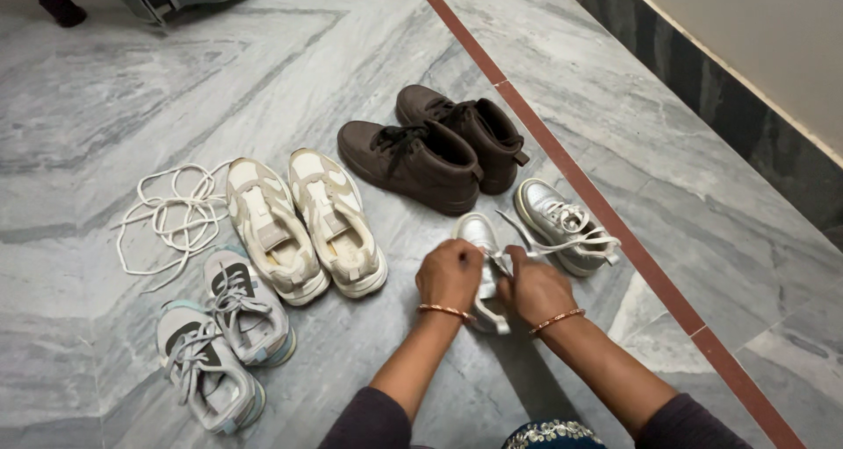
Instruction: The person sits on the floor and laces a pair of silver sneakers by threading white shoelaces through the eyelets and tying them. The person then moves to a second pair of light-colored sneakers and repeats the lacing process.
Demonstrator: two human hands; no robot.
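Note:
My left hand (450, 273) and my right hand (536, 288) are both closed around a small silver-white sneaker (479, 236) on the floor, gripping its white lace near the tongue. Each wrist wears a thin orange bangle. The matching silver sneaker (562, 223) stands just to the right, its white laces tied and trailing toward my hands. Most of the held shoe is hidden under my hands.
A pair of dark brown ankle boots (439, 150) sits beyond. A beige pair without laces (303, 225) lies to the left, loose white laces (171, 216) beside it. A grey pair (224, 339) is at lower left. A red floor strip (606, 212) and wall run right.

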